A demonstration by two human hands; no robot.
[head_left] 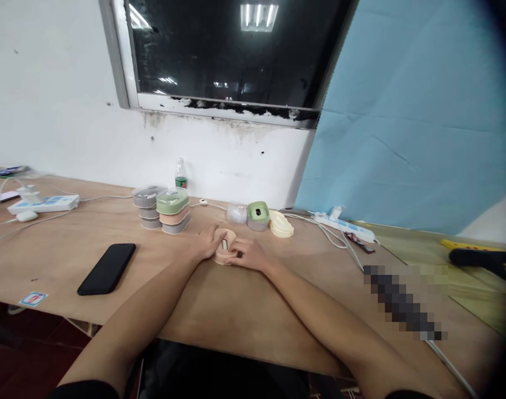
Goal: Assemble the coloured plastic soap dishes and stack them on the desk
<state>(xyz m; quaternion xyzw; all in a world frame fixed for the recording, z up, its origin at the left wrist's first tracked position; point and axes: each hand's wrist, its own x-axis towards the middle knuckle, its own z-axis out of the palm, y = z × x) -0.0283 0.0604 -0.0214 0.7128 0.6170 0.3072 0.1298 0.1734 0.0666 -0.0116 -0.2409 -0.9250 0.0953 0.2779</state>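
Observation:
A small pink oval box (224,257) rests on the wooden table in front of me, with a slot-like pale mark in the middle of its top. My left hand (205,244) is closed around its left side, the thumb lying over the upper rim. From the right, my right hand (250,254) grips the same box with bent fingers; some fingertips are hidden. Behind the box stand a clear plastic cover (236,213), a green-topped grey box (258,216) and a stack of cream oval pieces (281,224).
Two stacks of oval boxes, one grey (149,206) and one green, pink and grey (173,210), stand left of my hands. A bottle (180,174) is behind them. A black phone (107,269) lies nearer. Power strips (45,204) and cables lie at both sides.

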